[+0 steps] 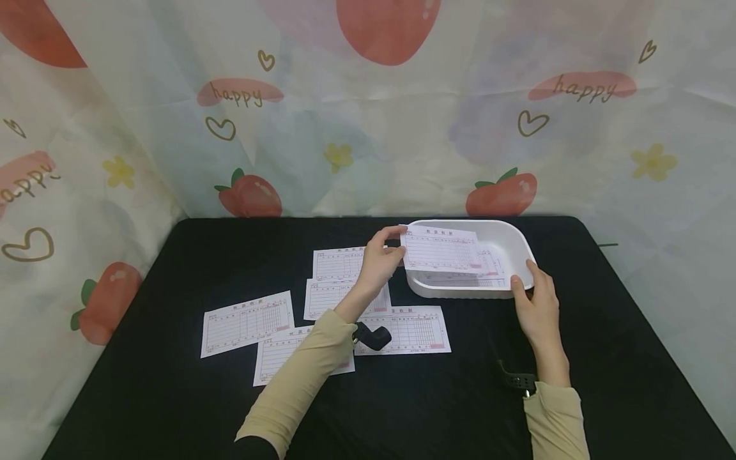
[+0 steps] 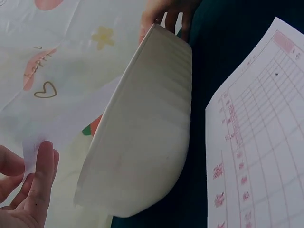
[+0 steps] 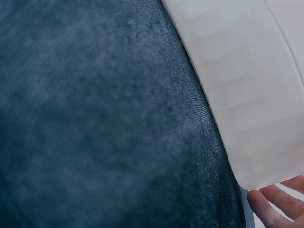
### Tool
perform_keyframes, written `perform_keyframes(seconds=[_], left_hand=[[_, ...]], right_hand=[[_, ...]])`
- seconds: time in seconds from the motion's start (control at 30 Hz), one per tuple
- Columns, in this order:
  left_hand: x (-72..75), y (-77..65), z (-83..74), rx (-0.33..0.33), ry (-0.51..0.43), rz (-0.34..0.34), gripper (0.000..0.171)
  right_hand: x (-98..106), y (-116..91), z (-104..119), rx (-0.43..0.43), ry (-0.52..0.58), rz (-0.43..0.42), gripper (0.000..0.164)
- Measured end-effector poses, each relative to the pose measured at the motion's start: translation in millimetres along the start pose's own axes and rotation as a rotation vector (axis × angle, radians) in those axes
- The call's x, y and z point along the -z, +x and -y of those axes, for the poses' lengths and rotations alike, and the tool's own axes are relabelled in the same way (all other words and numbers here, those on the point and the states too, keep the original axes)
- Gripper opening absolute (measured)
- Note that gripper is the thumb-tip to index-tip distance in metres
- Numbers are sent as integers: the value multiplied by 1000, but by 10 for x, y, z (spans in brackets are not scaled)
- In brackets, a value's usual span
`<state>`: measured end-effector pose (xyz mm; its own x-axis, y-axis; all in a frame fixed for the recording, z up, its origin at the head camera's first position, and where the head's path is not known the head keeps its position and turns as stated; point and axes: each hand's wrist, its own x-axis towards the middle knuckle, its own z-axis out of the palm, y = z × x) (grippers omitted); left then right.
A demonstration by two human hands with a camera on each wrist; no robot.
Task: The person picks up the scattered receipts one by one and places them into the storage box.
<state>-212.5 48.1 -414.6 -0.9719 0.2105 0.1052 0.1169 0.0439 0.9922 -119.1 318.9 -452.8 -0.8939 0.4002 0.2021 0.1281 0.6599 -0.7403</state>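
Beige fabric sleeves [image 1: 301, 377] fill the bottom of the head view, so those are closest to the lens. Past them, what really counts is one white rectangular paper slip [image 1: 439, 249] printed with a reddish-purple grid. It's held up over the left part of a white, round-cornered, plastic-looking tray [image 1: 460, 292], just to the right of the left hand [image 1: 376, 260]. Its long axis runs roughly side to side, pretty much along the tray's own length, dipping a bit toward the right. Left hand is clearly the nearer one, since it has the slip by its left short edge; the right hand [image 1: 537, 313] is over at the tray's right end. Can't tell from these angles whether the slip touches the rim.

As for the grip: on the left it's closed to a thin pinch, paper between thumb and fingers, and the left wrist view backs that up. On the right it's wider, thumb at the front wall and fingers round the end, holding the tray's front right corner.

More printed slips [image 1: 491, 263] lie inside the tray, partly hidden, so no count from me. Five loose paper slips [image 1: 247, 324] sit on the black cloth-covered bench [image 1: 460, 396], left and front of the tray, some overlapping.
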Motion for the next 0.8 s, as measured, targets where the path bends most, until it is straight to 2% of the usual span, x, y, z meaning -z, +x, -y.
perform_keyframes(seconds=[0.43, 0.67, 0.8], left_hand=[[-354, 57, -6, -30, 29, 63, 41], [-502, 120, -2, -40, 105, 80, 40], [-575, 147, 1, -38, 110, 90, 40]], right_hand=[[4, 18, -17, 9, 11, -4, 54], [8, 11, -5, 7, 14, 0, 54], [6, 10, -11, 5, 12, 1, 54]])
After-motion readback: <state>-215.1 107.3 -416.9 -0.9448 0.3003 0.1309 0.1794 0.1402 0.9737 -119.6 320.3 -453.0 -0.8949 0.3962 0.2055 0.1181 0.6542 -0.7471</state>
